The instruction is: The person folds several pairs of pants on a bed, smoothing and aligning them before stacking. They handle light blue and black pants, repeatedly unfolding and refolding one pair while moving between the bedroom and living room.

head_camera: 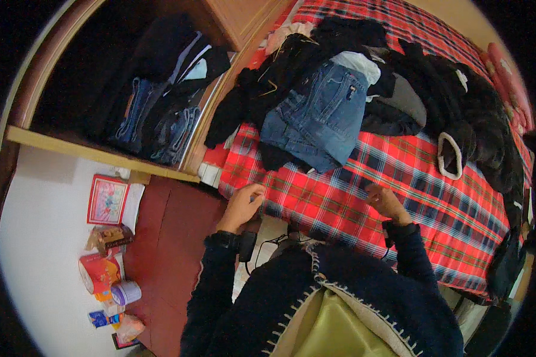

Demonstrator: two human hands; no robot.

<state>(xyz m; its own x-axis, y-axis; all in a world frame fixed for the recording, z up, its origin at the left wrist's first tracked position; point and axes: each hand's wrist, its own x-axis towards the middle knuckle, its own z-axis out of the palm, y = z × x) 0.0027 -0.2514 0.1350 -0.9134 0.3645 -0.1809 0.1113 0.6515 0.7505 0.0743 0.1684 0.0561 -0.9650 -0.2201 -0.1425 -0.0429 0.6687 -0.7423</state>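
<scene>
My left hand [242, 206] is over the near left edge of a bed with a red plaid cover [312, 192], its fingers curled and holding nothing that I can see. My right hand [387, 203] hovers over the cover further right, fingers partly bent, with nothing visible in it. Beyond both hands lies a pair of blue denim jeans [317, 118], loosely bunched. Around the jeans is a heap of dark clothes [379, 38], with a grey and black garment [402, 102] beside them. A dark garment with a pale fleecy cuff [450, 156] spreads at the right.
At the upper left, an open wooden cabinet [102, 151] holds folded jeans [131, 111] and dark clothes. A dark red tabletop [169, 241] at the left carries a framed picture [108, 199], a purple-and-white tub [126, 293] and packages along the wall. Black cables [272, 241] hang near my body.
</scene>
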